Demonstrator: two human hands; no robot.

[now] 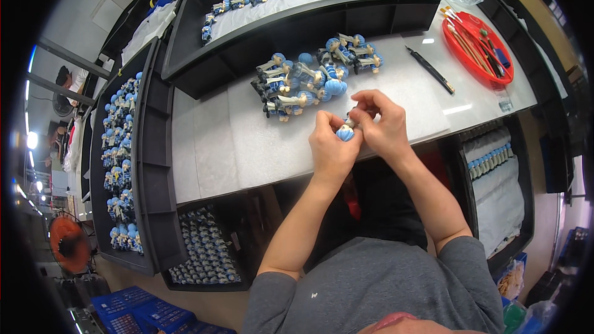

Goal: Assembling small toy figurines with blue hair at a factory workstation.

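Observation:
Near the front edge of the white table, my left hand (331,145) and my right hand (383,120) come together around one small blue-haired figurine (345,132). The figurine's blue head points toward me, between my left thumb and fingers. My right fingers are closed at its other end, so most of its body is hidden. Just beyond my hands lies a pile of similar figurines (288,80) with blue hair and pale and dark parts, on a white foam sheet (253,142).
Behind the pile stands a black tray (309,21) holding a row of figurines. Another black tray (148,167) with figurines is at the left. A black pen (431,71) and a red basket (473,65) with brushes lie at the right. Below table level is a tray (495,192).

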